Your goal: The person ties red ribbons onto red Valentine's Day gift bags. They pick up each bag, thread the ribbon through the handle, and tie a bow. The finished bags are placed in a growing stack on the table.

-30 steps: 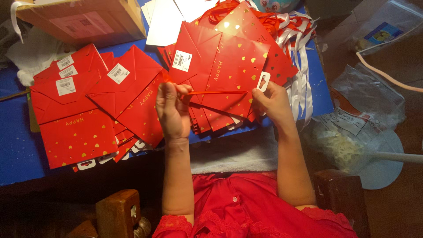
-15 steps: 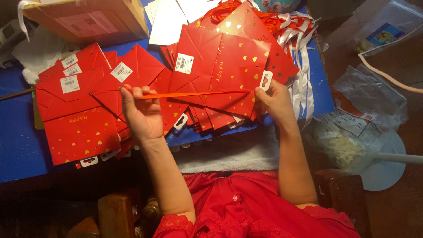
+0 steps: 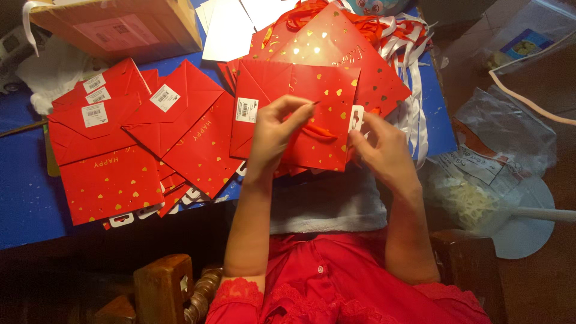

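At the near edge of the blue tabletop (image 3: 24, 210), the left hand (image 3: 273, 129) has swung back from its wide pull and now pinches the red ribbon (image 3: 318, 131) against the red gift bag (image 3: 300, 102); the right hand (image 3: 378, 144) grips the bag's right edge, so threading continues.

1 head-worn view, straight down and close over the blue table (image 3: 24, 210) and lap

red lace-cuffed sleeves, buttoned front
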Motion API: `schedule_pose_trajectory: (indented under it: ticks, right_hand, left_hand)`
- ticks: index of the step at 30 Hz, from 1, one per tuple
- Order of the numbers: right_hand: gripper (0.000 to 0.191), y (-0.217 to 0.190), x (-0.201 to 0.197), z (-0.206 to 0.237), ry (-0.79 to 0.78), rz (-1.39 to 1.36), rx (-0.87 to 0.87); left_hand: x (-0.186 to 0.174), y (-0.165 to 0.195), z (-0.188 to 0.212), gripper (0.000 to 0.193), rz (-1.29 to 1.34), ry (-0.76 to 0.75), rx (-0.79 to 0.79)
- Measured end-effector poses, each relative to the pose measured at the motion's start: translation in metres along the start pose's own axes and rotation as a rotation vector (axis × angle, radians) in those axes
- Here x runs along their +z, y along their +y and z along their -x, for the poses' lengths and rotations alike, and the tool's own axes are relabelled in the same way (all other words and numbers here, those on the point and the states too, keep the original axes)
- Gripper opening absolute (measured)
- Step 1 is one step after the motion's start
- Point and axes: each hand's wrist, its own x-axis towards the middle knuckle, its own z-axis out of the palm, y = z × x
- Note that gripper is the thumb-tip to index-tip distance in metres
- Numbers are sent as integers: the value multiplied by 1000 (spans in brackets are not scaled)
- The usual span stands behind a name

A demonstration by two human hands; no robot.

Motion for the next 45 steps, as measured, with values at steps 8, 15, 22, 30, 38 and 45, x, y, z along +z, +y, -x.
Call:
schedule_pose_trajectory:
  ticks: [8, 15, 22, 30, 38, 45]
  right_hand:
    - [36, 25, 15, -35, 25, -682, 71]
    - [26, 40, 35, -45, -6, -672, 51]
    - [26, 46, 38, -47, -51, -686, 34]
    - [21, 52, 40, -49, -31, -641, -10]
    - [10, 58, 49, -53, 90, -552, 10]
    - [12, 51, 48, -53, 93, -545, 31]
  left_hand:
    - [18, -32, -43, 15, 0, -77, -131]
    - [14, -39, -48, 18, -163, -87, -203]
    - [16, -27, -49, 22, -384, -47, -209]
    - [27, -22, -44, 25, -511, -18, -135]
    - [13, -20, -40, 29, -226, -139, -146]
    - [-8, 2, -13, 43, 502, -242, -230]
